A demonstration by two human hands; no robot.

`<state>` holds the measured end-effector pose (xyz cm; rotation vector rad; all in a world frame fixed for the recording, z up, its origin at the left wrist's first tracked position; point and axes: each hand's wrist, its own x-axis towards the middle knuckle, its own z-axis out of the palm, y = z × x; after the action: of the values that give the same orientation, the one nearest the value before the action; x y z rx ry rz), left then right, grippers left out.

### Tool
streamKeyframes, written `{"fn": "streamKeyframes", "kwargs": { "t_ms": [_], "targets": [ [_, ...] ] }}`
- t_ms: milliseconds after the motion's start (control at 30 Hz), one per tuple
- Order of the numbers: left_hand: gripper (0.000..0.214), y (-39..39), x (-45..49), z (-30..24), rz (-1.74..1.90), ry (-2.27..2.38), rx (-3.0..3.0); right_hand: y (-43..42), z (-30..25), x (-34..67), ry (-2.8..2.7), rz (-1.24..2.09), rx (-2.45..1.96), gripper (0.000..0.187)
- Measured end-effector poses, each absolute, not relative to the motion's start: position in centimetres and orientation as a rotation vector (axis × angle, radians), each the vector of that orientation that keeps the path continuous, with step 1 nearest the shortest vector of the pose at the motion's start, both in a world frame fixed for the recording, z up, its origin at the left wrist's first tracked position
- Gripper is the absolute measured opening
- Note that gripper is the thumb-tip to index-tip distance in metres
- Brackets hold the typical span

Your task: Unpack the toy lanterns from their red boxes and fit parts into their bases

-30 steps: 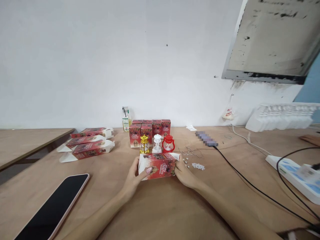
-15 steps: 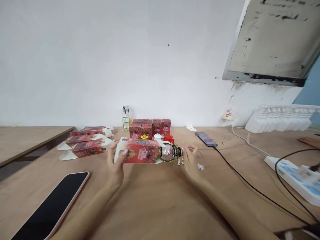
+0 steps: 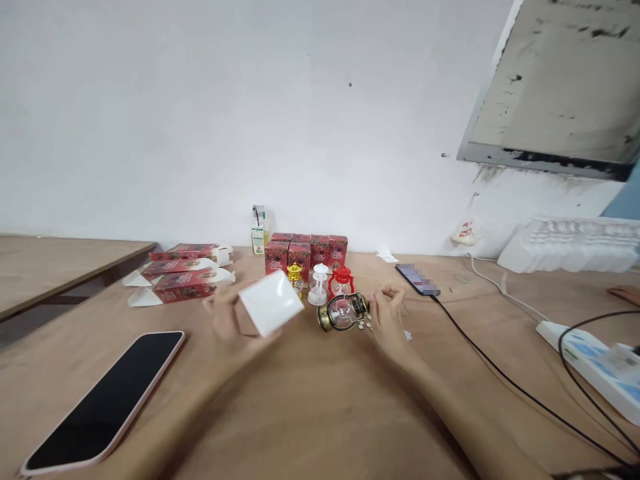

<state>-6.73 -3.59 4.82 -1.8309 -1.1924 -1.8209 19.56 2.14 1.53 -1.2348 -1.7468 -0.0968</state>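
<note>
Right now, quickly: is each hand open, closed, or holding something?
Left hand: closed on a box, its white end facing the camera.
Right hand: fingers closed at the top of a bronze-coloured lantern.

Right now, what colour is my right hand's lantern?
The lantern is dark gold, clear middle; head view.

I'd call this a plain workshop or packing room, though which of the two I can't tell. A bare wooden table (image 3: 325, 420) runs along a marked white wall (image 3: 200, 120). Red printed boxes (image 3: 306, 257) stand grouped near its far edge, open-flapped cartons (image 3: 187, 285) lie by the far left corner, a bronze lantern (image 3: 345, 311) is being handled, and a power strip (image 3: 583, 353) sits towards the right edge.
</note>
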Motion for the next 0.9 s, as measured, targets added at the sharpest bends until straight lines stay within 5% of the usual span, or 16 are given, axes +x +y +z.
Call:
{"fn": "streamKeyframes", "kwargs": {
  "t_ms": [133,433,767,900],
  "targets": [
    [0.038,-4.1,-5.9,4.2,-1.139,-0.778,-1.9,1.8,2.5,20.0,-1.857,-0.347,-1.317,0.027],
    [0.041,-3.7,-5.3,3.5,-0.944,-0.908,-1.999,-0.1,5.5,19.7,-1.983,-0.749,-1.384,0.021],
    [0.042,-4.0,-4.8,3.4,-0.969,-0.923,-2.058,-1.0,5.0,19.5,-1.916,-0.506,-1.189,0.021],
    [0.042,-4.2,-4.6,3.4,-0.967,-0.899,-2.052,-2.9,3.7,18.1,-2.015,-0.165,-0.891,0.016]
  ]
}}
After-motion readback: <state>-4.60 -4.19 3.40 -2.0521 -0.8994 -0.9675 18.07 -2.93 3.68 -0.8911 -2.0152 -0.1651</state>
